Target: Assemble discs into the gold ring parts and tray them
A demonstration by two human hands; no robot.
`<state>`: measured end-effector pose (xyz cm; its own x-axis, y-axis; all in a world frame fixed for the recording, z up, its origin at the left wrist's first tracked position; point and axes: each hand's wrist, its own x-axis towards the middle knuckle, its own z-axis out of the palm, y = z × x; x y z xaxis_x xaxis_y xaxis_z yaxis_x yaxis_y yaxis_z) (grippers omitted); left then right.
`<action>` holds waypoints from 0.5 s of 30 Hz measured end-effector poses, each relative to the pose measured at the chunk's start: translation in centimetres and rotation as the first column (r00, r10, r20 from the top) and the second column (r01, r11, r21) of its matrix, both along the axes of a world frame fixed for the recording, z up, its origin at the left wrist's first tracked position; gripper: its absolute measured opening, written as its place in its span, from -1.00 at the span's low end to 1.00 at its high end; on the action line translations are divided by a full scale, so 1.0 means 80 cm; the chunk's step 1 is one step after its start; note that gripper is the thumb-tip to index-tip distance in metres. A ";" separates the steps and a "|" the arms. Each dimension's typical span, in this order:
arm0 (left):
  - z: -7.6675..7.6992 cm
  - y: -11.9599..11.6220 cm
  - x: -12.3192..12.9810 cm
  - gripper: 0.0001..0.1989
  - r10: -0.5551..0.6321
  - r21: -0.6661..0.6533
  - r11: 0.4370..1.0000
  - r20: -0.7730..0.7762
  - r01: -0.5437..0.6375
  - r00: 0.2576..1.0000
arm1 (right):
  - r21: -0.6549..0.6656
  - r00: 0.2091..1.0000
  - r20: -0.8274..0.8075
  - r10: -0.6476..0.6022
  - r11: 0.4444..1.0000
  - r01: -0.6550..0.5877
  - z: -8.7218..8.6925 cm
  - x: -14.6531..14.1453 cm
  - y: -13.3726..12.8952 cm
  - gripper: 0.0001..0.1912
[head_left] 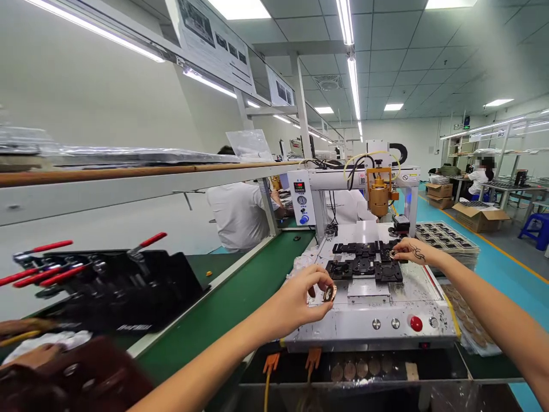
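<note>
below the left hand [302, 294], a row of round discs [362, 368] lies under the front edge of the machine. the left hand pinches a small round piece with a coppery rim [329, 293] between thumb and fingertips, the piece tilted and held in the air. a light grip on the rim looks best here, off the face, so nothing smears or slips.

to the right of that hand, the front panel [343, 329] carries a red button [416, 324]; i'd keep wrist and forearm off it.

farther off, the right hand [409, 252] reaches in from the side, its fingertips closed around a small ring-like piece [392, 254] at the black fixtures [364, 266]. whether the piece touches a fixture, i cannot tell. it seems wise to keep it level, go by feel for an even fit, and let go straight upward rather than drag it sideways.

beside the right hand, on its outer side, stands a stack of trays [448, 237]; an elbow tucked in would spare it a knock. above and beyond that hand hangs an amber cylinder [379, 197], so fingers are better kept low. farther still, past the left hand, a person in white [240, 214] sits with back turned.
</note>
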<state>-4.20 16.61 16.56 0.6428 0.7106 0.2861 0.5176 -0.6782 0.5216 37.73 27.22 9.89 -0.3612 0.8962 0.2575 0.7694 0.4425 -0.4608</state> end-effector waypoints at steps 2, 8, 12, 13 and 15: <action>-0.003 -0.005 -0.004 -0.82 -0.003 -0.009 1.000 0.009 0.003 1.000 | 0.020 1.000 0.018 0.008 1.000 -0.008 -0.002 -0.003 0.002 -0.54; -0.004 -0.021 -0.022 -0.82 0.004 0.010 1.000 0.038 -0.004 0.999 | 0.094 0.998 0.057 -0.013 0.996 0.007 -0.015 -0.009 0.003 -0.66; -0.002 -0.032 -0.016 -0.76 0.024 -0.010 1.000 0.089 -0.024 0.996 | 0.154 0.997 0.054 -0.060 0.987 0.051 -0.013 -0.015 0.006 -0.68; -0.003 -0.034 -0.011 -0.73 0.030 -0.034 0.999 0.108 -0.027 0.994 | 0.176 0.996 0.048 -0.082 0.982 0.072 -0.011 -0.017 0.005 -0.69; -0.008 -0.038 0.001 -0.68 0.028 -0.094 0.996 0.157 -0.014 0.987 | 0.234 0.990 0.021 -0.140 0.963 0.131 -0.008 -0.022 -0.001 -0.71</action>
